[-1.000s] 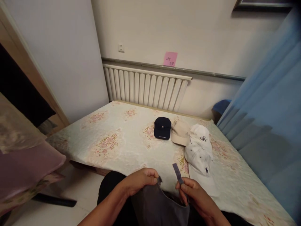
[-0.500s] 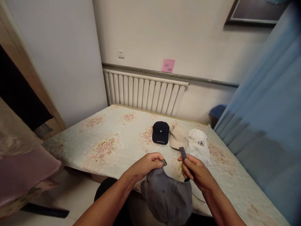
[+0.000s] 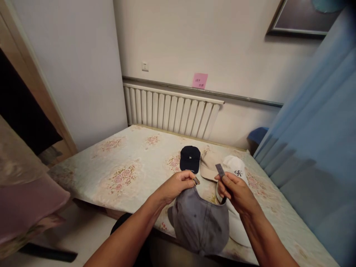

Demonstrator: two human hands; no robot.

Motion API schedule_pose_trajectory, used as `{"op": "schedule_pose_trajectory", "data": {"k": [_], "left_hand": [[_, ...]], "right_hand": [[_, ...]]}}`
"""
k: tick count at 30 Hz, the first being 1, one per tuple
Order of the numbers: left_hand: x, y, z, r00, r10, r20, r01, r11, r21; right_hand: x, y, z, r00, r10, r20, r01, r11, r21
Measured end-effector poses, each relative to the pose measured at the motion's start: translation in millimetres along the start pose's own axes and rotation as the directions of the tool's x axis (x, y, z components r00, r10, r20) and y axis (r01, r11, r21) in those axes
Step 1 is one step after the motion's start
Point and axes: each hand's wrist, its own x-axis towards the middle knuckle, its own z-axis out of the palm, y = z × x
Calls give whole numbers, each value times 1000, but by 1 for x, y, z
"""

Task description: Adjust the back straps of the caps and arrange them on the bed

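Note:
A grey baseball cap hangs between my two hands, its back opening facing up and the two strap ends apart. My left hand pinches the short strap end, which carries a small metal buckle. Closed on the longer grey strap is my right hand, with the strap's tip sticking up past the fingers. Beyond the hands lie a navy cap, a beige cap and a white cap with black letters. Another white brim shows partly behind my right wrist.
The caps lie on a bed with a floral cover. Behind it is a white radiator, with a pink note above. A blue curtain hangs at right. Pink and beige fabric is at left.
Both hands and the grey cap have risen slightly in view, with the strap ends still held apart. The view has tilted up a little.

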Motion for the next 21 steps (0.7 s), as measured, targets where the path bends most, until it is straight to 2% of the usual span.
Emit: {"op": "schedule_pose_trajectory", "data": {"k": [4,7,10,13,16,21], "left_hand": [[12,15,3,997,75,-17,-73,991,113],[15,11,2,995,102,-9,-99,979,178],[12,-9,-5,999,40,30,-46,976,214],[6,-36,-12,997,-69,24,65,984,164],[-2,-55,-14,993,-118,22,115,989,93],[-12,-63,-13,992,-116,49,115,993,23]], "right_hand": [[21,-19,-4,988,-152,-20,153,987,45],[29,-17,-10,979,-203,-34,203,979,8],[26,3,-14,991,-133,-2,132,986,-102],[18,30,-16,999,-17,35,22,989,-149],[9,53,-15,996,63,55,-56,990,-126],[-6,72,-7,979,151,134,-147,988,-43]]}}
